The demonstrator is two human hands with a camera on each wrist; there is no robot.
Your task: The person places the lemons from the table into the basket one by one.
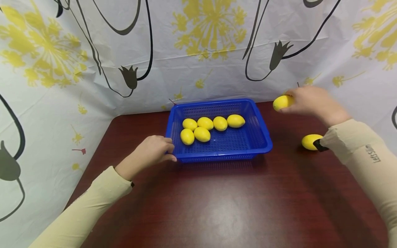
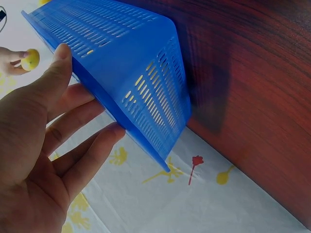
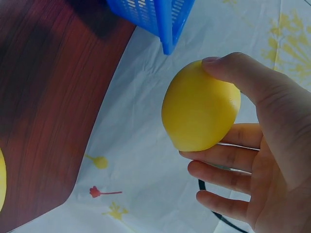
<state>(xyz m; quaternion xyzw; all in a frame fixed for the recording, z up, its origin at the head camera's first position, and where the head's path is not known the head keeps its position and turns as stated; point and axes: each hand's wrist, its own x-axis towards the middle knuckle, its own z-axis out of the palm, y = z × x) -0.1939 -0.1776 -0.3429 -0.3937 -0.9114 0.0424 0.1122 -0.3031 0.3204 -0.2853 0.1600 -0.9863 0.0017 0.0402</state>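
A blue plastic basket [image 1: 217, 155] stands on the table with several yellow lemons [image 1: 202, 134] in its left and back part. At its left front corner my left hand [image 1: 153, 151] grips the rim; the left wrist view shows the thumb [image 2: 60, 56] on the outer wall and fingertips along the rim's edge. My right hand [image 1: 311, 101] holds another lemon [image 3: 201, 109] in the air, right of the basket's back right corner. Thumb and fingers pinch it from opposite sides, while the lower fingers stay off it.
One more lemon [image 1: 310, 142] lies on the dark red-brown table [image 1: 217, 203] beneath my right wrist, partly covered by a black strap [image 1: 320, 145]. A white sheet with yellow and grey flower prints [image 1: 198, 79] hangs behind the table and along its left side.
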